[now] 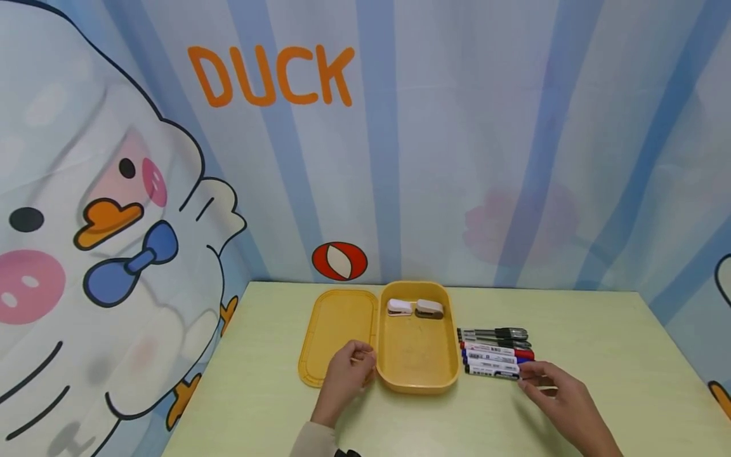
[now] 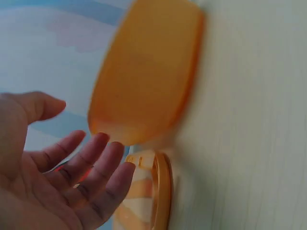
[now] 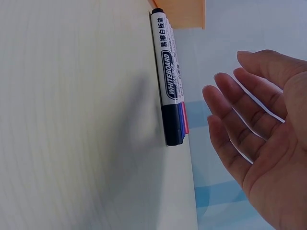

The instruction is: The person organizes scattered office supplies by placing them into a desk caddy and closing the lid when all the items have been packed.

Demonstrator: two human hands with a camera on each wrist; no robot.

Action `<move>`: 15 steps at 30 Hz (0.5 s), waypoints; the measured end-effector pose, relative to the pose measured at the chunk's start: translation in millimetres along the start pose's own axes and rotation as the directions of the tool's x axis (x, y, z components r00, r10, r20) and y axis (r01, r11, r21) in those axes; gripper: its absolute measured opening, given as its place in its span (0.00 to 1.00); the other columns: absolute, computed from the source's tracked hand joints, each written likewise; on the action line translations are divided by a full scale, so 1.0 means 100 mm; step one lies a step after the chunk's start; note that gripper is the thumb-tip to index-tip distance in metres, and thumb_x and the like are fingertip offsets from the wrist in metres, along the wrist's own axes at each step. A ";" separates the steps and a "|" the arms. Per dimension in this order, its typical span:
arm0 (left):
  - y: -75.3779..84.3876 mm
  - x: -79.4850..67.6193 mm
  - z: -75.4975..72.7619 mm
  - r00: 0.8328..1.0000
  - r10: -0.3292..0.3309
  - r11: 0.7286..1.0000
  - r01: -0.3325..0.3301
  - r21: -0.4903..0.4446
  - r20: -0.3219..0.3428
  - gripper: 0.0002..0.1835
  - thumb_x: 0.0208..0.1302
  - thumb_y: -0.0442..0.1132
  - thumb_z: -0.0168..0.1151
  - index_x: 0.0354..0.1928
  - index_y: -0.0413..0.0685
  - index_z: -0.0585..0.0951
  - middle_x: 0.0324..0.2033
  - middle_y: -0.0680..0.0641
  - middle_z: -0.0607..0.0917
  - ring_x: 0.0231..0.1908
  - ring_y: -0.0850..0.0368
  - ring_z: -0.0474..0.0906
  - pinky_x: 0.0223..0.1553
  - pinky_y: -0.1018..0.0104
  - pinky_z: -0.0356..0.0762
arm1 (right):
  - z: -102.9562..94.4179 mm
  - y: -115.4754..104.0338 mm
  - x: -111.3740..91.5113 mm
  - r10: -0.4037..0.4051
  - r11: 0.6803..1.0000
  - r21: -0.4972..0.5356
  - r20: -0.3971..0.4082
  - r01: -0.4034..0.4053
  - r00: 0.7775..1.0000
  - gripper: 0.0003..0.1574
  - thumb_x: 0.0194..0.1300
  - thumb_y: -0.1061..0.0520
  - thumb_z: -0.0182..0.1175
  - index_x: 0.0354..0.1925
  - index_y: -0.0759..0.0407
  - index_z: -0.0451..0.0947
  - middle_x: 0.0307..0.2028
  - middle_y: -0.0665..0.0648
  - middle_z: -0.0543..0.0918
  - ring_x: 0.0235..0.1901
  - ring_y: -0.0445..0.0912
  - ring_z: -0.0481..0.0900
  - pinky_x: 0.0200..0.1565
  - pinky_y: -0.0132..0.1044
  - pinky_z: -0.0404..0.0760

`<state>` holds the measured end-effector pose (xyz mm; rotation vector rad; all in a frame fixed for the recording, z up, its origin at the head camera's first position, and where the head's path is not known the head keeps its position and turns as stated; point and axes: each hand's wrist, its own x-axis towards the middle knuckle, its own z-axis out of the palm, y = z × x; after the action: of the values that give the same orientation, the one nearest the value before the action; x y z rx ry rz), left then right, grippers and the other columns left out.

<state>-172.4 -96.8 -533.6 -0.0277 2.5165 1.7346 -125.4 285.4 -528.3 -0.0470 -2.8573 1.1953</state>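
A pale blue-and-white striped cloth backdrop [image 1: 457, 158], printed with a duck and orange lettering, is hung behind the pale wooden table [image 1: 599, 336]. A deep yellow plastic box [image 1: 419, 386], rounded at the corners, is set on the table between the hands. Its flat yellow plastic lid [image 1: 337, 330] is laid just left of it.

The left hand [image 1: 348, 374] is held by the box's near left side, over the lid's near corner; its fingers are parted and nothing is gripped, though whether the box is touched cannot be told. The right hand [image 1: 559, 397] is held just beside the capped end of the nearest marker, fingers and thumb apart, nothing grasped.

Three white-barrelled whiteboard markers, capped in black [image 1: 492, 370], blue [image 1: 491, 358] and red [image 1: 497, 350], are lined up right of the box, with slim black-capped pens [image 1: 492, 333] beyond them. Two small white-topped staplers [image 1: 429, 308] are placed side by side at the box's far end.
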 end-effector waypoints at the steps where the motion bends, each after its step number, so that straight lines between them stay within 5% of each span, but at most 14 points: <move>1: 0.00 0.01 0.02 0.998 0.065 0.992 -0.063 0.113 -0.010 0.14 0.70 0.45 0.64 0.51 0.45 0.81 0.39 0.49 0.83 0.38 0.54 0.82 0.35 0.61 0.82 | 0.00 0.00 0.00 0.001 1.000 -0.001 0.001 -0.001 1.000 0.18 0.67 0.60 0.67 0.54 0.64 0.80 0.44 0.58 0.87 0.42 0.50 0.86 0.43 0.45 0.87; 2: 0.00 0.02 0.03 0.992 0.128 0.964 -0.122 0.235 -0.010 0.17 0.70 0.47 0.65 0.53 0.46 0.80 0.41 0.50 0.82 0.40 0.55 0.81 0.38 0.61 0.82 | -0.01 0.00 0.01 0.001 1.000 -0.003 0.002 -0.001 1.000 0.19 0.67 0.60 0.67 0.54 0.64 0.80 0.44 0.58 0.87 0.42 0.51 0.86 0.43 0.45 0.87; 4: 0.00 0.04 0.06 0.973 0.230 0.869 -0.209 0.449 0.009 0.23 0.69 0.52 0.65 0.59 0.48 0.79 0.47 0.50 0.80 0.46 0.56 0.78 0.44 0.59 0.82 | -0.01 0.00 0.00 0.005 1.000 -0.004 -0.002 -0.005 1.000 0.19 0.67 0.60 0.68 0.54 0.64 0.80 0.44 0.58 0.87 0.43 0.51 0.86 0.44 0.46 0.87; 8: -0.03 0.07 0.08 0.938 0.336 0.666 -0.301 0.682 0.086 0.33 0.67 0.61 0.63 0.66 0.49 0.75 0.56 0.47 0.77 0.56 0.51 0.74 0.51 0.53 0.81 | -0.01 0.01 0.00 0.012 1.000 -0.006 0.005 -0.012 1.000 0.19 0.67 0.60 0.67 0.54 0.63 0.80 0.44 0.58 0.87 0.43 0.51 0.85 0.44 0.46 0.87; 12: -0.04 0.09 0.06 0.919 0.369 0.555 -0.337 0.760 0.139 0.39 0.66 0.67 0.59 0.70 0.50 0.73 0.63 0.43 0.76 0.64 0.46 0.70 0.58 0.47 0.77 | -0.02 0.03 0.00 0.004 1.000 -0.010 0.002 -0.004 1.000 0.18 0.67 0.59 0.68 0.54 0.63 0.80 0.44 0.57 0.87 0.43 0.51 0.85 0.43 0.44 0.87; 15: -0.04 0.09 0.04 0.917 0.362 0.523 -0.349 0.777 0.167 0.43 0.65 0.72 0.56 0.72 0.52 0.71 0.68 0.42 0.73 0.68 0.43 0.67 0.62 0.43 0.74 | -0.02 0.04 -0.01 -0.012 1.000 -0.013 -0.010 0.012 1.000 0.18 0.66 0.59 0.69 0.53 0.62 0.81 0.44 0.57 0.88 0.42 0.50 0.86 0.42 0.40 0.87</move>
<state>-180.9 -94.0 -538.9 0.5771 3.2199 0.4591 -124.5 290.0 -529.5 -0.0364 -2.8523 1.1715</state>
